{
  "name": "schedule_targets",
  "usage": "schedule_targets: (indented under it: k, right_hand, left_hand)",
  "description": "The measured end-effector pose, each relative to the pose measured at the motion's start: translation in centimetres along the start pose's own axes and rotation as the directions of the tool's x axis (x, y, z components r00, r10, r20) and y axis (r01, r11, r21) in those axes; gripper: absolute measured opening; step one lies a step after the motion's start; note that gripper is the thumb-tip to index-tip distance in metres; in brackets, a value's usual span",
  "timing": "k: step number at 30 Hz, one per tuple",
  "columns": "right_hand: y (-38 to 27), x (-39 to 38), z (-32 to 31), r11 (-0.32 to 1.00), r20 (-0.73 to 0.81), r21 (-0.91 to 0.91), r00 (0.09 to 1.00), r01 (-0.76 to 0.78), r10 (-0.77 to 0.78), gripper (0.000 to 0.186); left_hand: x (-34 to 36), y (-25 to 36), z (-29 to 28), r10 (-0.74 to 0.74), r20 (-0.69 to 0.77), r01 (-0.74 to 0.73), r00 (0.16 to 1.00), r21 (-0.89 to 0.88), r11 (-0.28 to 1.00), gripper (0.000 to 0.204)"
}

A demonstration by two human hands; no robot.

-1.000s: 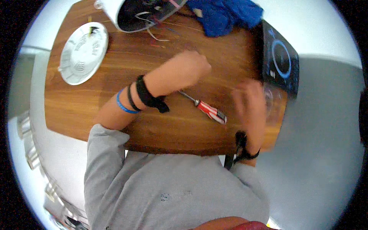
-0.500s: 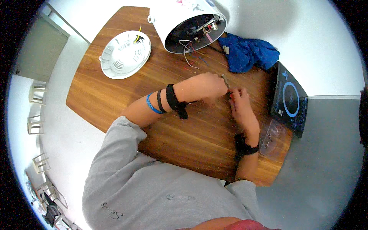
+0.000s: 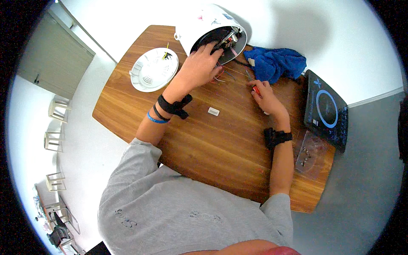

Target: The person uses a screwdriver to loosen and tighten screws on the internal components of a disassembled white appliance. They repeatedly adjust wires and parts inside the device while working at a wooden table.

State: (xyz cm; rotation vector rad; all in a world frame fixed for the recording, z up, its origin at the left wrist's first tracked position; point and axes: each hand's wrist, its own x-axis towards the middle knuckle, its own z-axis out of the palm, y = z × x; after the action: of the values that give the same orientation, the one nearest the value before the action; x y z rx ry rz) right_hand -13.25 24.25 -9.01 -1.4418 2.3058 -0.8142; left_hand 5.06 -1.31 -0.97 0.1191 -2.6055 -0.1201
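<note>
A white round-bodied appliance (image 3: 193,32) lies on its side at the table's far edge, its open bottom showing circuit parts and loose wires. My left hand (image 3: 200,67) is at that opening, fingers spread over the rim and partly inside near the wires; no held thing shows in it. To the right, my right hand (image 3: 268,98) is closed around a red-handled tool (image 3: 256,90) with a thin metal part pointing away from me; its exact kind is unclear. Between my forearms a small white rectangular piece (image 3: 213,111) rests on the table.
A white slotted plastic cover (image 3: 146,74) with a yellow-and-black item stands left of the appliance. Behind my right hand lies a blue cloth (image 3: 278,61). A black induction cooktop (image 3: 325,110) leans at the right edge, near a clear tray (image 3: 311,157) of small screws.
My left hand has moved away from my right hand, up and left to the appliance's opening. The small white piece now shows on the table. My right hand keeps the red-handled tool.
</note>
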Motion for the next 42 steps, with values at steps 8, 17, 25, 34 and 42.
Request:
schedule_targets:
  k: [8,17,25,34,42]
  right_hand:
    - [2.0,1.2,0.6,0.995,0.020,-0.073,0.998,0.060,-0.059,0.042]
    - [3.6,5.3,1.0,0.997,-0.014,-0.078,1.000,0.007,-0.008,0.038]
    - [3.1,6.7,0.5,1.000,-0.023,-0.015,1.000,-0.003,0.002,0.039]
    - [2.2,4.1,0.4,0.994,-0.016,-0.101,0.999,0.027,-0.029,0.045]
    - [-3.9,2.4,-1.9,0.985,-0.007,-0.172,1.000,0.019,-0.021,0.047]
  left_hand:
    - [0.6,-0.8,3.8,-0.081,-0.052,0.070,0.995,-0.175,0.982,0.079]
    - [3.0,-1.3,1.6,-0.136,0.107,0.159,0.985,-0.250,0.955,0.070]
    - [2.1,-3.2,-4.2,-0.055,0.269,0.140,0.961,-0.308,0.941,0.045]
    - [0.3,-1.2,-8.7,0.011,0.438,0.080,0.899,-0.190,0.978,0.045]
    - [-0.3,-0.7,-12.2,0.279,0.067,-0.251,0.958,-0.271,0.929,0.023]
